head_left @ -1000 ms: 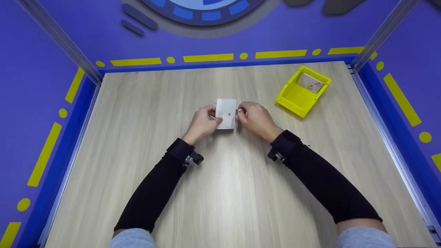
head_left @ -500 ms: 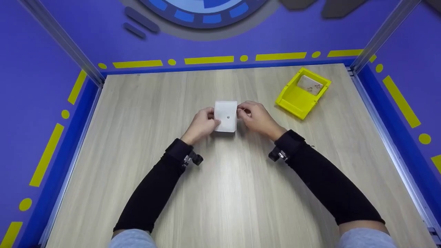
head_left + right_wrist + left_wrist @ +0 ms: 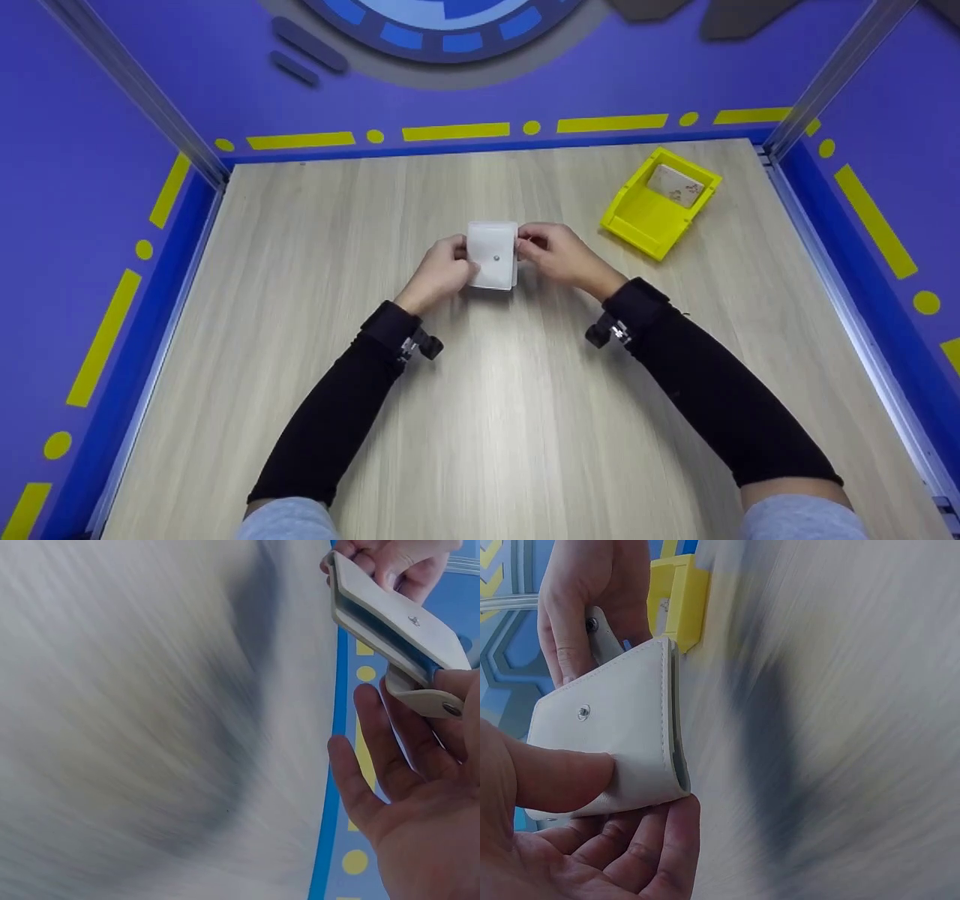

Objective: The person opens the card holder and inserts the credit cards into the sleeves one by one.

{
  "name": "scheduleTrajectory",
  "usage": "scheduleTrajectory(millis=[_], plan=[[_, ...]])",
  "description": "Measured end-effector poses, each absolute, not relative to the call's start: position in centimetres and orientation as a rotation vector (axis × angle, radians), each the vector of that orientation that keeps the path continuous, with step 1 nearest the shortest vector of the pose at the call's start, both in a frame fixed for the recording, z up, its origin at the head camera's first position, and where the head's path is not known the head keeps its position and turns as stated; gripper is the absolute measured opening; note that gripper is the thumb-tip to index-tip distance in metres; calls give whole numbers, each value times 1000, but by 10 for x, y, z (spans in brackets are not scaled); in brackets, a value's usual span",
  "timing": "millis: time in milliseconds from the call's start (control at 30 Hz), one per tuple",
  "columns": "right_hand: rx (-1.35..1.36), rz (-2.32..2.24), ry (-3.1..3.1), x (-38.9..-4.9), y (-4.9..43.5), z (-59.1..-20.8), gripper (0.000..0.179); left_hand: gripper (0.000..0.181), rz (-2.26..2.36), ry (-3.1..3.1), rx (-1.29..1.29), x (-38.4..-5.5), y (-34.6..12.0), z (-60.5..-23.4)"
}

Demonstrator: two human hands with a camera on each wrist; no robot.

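Observation:
A white wallet (image 3: 492, 259) with a metal snap stud on its front cover is held up between both hands, above the table. My left hand (image 3: 441, 266) grips its folded spine, thumb across the cover and fingers underneath. On the opposite side, my right hand (image 3: 556, 253) holds the open edge, with the thumb at the gap between the covers. A short closing strap (image 3: 429, 702) with a snap button sticks out there, against the right fingers. Seen from the left wrist, the two covers stand slightly apart; what lies inside is hidden.
To the back right on the wooden table (image 3: 480, 420) is a yellow bin (image 3: 637, 232). Inside it leans a pale, patterned flat piece (image 3: 675, 185). Blue-purple panels (image 3: 82, 187) with yellow markings enclose the table's back and sides.
The wallet has tilted so its cover shows wider, and it sits slightly lower in the head view. The right hand has closed in on its edge, where the strap showed earlier. Both hands stay on it.

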State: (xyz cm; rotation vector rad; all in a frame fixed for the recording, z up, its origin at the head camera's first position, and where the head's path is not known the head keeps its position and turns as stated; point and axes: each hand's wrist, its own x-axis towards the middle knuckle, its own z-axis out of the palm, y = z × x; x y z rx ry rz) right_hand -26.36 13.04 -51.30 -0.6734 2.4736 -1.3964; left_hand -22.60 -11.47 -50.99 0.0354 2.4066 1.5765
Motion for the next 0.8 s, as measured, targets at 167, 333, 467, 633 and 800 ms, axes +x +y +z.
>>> scheduleTrajectory(millis=[167, 333, 467, 633, 800], plan=[[-651, -1414, 2416, -265, 132, -513, 19, 46, 1550, 2419, 51, -226, -114, -510], [-629, -1419, 2373, -266, 133, -513, 17, 49, 1532, 2387, 90, -226, -114, -511], [-631, -1418, 2323, -266, 133, -512, 18, 50, 1517, 2368, 114, -226, -115, -512], [-616, -1404, 2282, -266, 135, -509, 22, 52, 1508, 2357, 129, -226, -115, -512], [-583, -1414, 2253, -267, 137, -508, 23, 53, 1524, 2321, 142, -225, -115, -511]])
